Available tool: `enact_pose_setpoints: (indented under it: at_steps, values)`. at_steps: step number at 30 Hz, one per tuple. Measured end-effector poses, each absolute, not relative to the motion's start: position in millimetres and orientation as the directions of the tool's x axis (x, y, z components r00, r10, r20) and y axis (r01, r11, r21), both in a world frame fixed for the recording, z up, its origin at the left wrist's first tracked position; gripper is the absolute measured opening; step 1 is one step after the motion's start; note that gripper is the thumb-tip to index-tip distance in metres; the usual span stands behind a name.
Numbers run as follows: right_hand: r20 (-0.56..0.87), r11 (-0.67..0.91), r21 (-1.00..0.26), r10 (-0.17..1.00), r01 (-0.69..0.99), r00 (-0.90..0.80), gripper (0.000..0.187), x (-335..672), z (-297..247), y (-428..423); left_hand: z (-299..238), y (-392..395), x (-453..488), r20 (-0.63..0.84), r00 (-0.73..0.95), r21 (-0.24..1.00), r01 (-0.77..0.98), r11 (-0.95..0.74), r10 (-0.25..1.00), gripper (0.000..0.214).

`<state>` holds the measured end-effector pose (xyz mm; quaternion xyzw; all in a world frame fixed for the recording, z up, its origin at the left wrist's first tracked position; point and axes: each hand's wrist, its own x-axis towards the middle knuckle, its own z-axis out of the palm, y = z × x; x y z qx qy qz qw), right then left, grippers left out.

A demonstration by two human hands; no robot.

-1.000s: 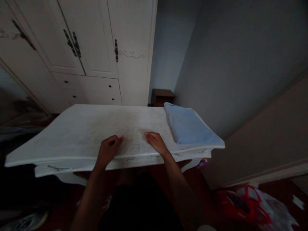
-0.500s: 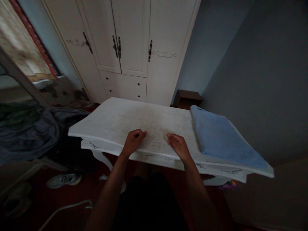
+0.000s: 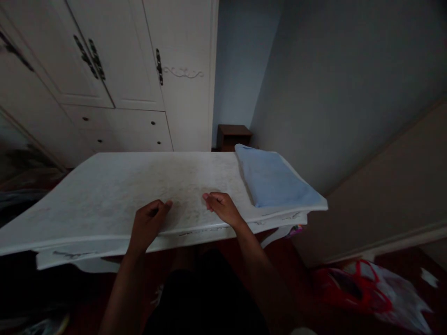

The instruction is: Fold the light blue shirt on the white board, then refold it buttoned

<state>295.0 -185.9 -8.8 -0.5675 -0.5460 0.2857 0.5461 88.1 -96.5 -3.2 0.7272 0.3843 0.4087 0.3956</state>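
Note:
My left hand (image 3: pixel 148 222) rests on the near edge of a white table (image 3: pixel 104 195), fingers loosely curled, nothing in it. My right hand (image 3: pixel 223 209) lies a little to its right on the same edge, fingers also curled inward and holding nothing. A folded light-blue towel (image 3: pixel 270 179) lies on the table's right end, a short way right of my right hand and not touched by it.
A white wardrobe (image 3: pixel 122 79) with dark handles and drawers stands behind the table. A small brown stool (image 3: pixel 233 135) sits in the far corner. A red and white plastic bag (image 3: pixel 363 293) lies on the floor at the right, by a grey wall.
The view has swung back to the right, so the clothes pile at the left is out of sight and the bag on the floor shows again. Both hands stay on the table edge.

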Motion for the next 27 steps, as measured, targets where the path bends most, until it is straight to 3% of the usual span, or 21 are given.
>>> enact_pose_setpoints:
  at_steps: [27]
  values:
    - [0.286,0.198,-0.917,0.932,0.345,0.223,0.051,296.3,-15.9,-187.1,-3.9,-98.5,90.9,0.289,0.368,0.909,0.185,-0.374,0.884,0.044]
